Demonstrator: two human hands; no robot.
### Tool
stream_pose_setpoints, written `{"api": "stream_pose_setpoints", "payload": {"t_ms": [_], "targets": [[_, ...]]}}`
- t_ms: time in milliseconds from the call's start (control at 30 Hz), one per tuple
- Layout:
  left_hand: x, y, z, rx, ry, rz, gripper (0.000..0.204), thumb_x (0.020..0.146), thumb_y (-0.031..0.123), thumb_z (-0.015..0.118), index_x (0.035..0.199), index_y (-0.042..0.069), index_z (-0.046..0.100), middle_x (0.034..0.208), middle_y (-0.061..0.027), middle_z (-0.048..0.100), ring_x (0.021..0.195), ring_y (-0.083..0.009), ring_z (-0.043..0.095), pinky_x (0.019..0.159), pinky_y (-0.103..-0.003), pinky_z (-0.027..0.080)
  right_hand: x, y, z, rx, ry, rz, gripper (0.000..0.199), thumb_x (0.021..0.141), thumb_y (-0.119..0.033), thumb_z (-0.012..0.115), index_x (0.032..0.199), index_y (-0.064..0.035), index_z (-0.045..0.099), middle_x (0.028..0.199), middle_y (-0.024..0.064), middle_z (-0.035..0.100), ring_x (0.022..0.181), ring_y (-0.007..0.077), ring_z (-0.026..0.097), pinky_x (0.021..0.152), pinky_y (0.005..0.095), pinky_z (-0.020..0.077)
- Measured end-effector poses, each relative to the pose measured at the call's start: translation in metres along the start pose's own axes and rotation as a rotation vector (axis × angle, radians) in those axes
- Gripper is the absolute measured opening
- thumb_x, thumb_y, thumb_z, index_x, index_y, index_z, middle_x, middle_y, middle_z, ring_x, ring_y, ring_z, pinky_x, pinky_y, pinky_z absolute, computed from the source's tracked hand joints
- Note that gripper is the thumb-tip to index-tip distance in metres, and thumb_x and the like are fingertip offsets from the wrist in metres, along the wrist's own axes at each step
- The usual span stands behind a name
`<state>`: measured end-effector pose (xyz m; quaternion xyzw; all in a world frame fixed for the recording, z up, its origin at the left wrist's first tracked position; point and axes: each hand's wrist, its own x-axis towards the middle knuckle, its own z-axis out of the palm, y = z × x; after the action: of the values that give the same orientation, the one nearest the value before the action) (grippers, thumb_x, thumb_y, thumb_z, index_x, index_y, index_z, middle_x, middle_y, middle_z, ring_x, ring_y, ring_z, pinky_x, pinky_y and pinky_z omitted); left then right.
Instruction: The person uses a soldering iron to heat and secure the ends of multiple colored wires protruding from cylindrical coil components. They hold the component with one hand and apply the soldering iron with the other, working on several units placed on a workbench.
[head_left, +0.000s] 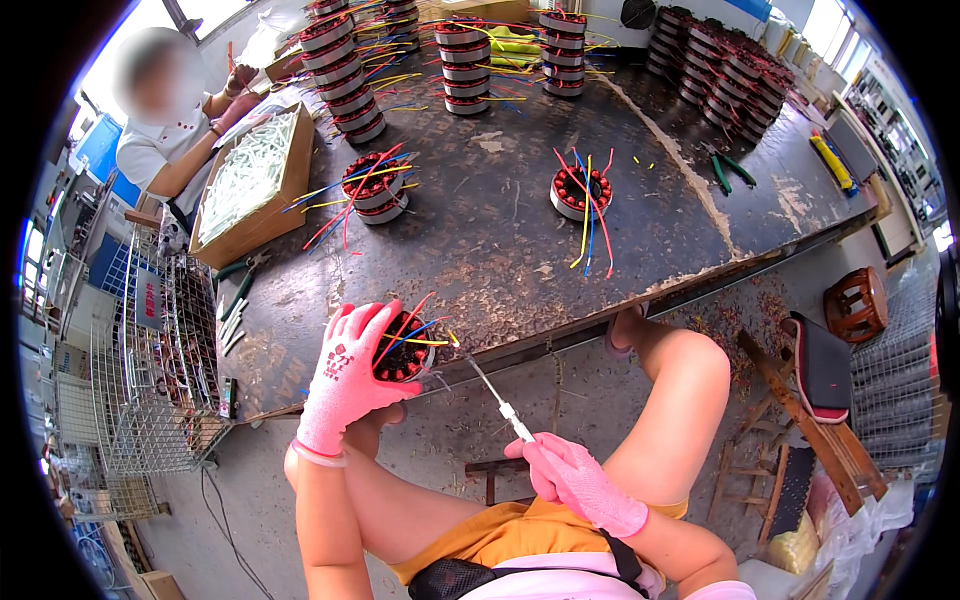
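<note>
In the head view, the left hand (345, 380), in a pink glove, is gripping a stator (403, 358) at the near edge of the bench (480, 250), left of centre. Its fingers are curling around the left and near side of the stator, pressed close together, and they are covering most of its body, so only the dark top with red windings is showing. The stator's coloured leads are fanning up and to the right, away from the glove. The right hand (575, 480), also in a pink glove, is sitting lower and to the right, above the person's lap, and is pinching the white handle of a thin tool (495, 395) between closed fingertips. The tool's long axis is running diagonally, from the hand up and to the left, with its tip pointing at the stator's right side. Whether the tip is touching the windings is too small to tell. Farther across the bench, two more stators are lying apart, one (375, 190) to the left and one (580, 192) to the right, each trailing loose wires. Stacks (340, 70) of stators are standing along the far edge. A cardboard box (255, 185) is resting at the far left, beside another person whose hands are partly hidden behind it.
</note>
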<state>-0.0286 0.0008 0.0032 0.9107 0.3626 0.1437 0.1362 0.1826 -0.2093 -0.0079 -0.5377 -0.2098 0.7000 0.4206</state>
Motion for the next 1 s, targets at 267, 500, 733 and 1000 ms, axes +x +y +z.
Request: {"api": "stream_pose_setpoints", "payload": {"t_ms": [267, 500, 733, 1000], "targets": [[-0.003, -0.001, 0.001, 0.008, 0.007, -0.039, 0.092, 0.051, 0.029, 0.084, 0.134, 0.009, 0.05, 0.129, -0.0175, 0.049, 0.126, -0.0415, 0.04, 0.114, -0.051, 0.025, -0.001, 0.003, -0.002, 0.015, 0.0, -0.023, 0.03, 0.1, -0.025, 0.047, 0.11, 0.0006, 0.06, 0.058, -0.0037, 0.041, 0.052, 0.0044, 0.036, 0.048, 0.0211, 0.0281], [-0.001, 0.002, -0.001, 0.007, 0.0, -0.057, 0.091, 0.051, 0.03, 0.084, 0.133, 0.012, 0.051, 0.125, -0.0168, 0.049, 0.123, -0.0424, 0.04, 0.113, -0.052, 0.025, -0.001, 0.003, -0.003, -0.008, -0.008, -0.005, 0.033, 0.1, -0.027, 0.047, 0.11, 0.0019, 0.06, 0.058, -0.0026, 0.042, 0.052, 0.005, 0.036, 0.049, 0.0215, 0.0295], [-0.002, 0.001, -0.001, 0.02, 0.005, -0.042, 0.091, 0.051, 0.029, 0.084, 0.134, 0.011, 0.05, 0.124, -0.0168, 0.049, 0.123, -0.0419, 0.041, 0.114, -0.052, 0.025, -0.001, -0.002, -0.001, -0.03, -0.017, -0.018, 0.032, 0.1, -0.026, 0.047, 0.11, 0.0018, 0.06, 0.059, -0.0027, 0.043, 0.053, 0.0048, 0.037, 0.05, 0.0216, 0.0297], [-0.002, 0.0, 0.0, 0.027, 0.004, -0.043, 0.092, 0.05, 0.029, 0.084, 0.134, 0.012, 0.05, 0.125, -0.017, 0.048, 0.124, -0.0421, 0.04, 0.114, -0.052, 0.025, -0.002, -0.005, 0.001, -0.005, -0.006, -0.016, 0.031, 0.1, -0.024, 0.047, 0.109, 0.0021, 0.06, 0.06, -0.0028, 0.042, 0.053, 0.0053, 0.037, 0.049, 0.022, 0.0293]]}}
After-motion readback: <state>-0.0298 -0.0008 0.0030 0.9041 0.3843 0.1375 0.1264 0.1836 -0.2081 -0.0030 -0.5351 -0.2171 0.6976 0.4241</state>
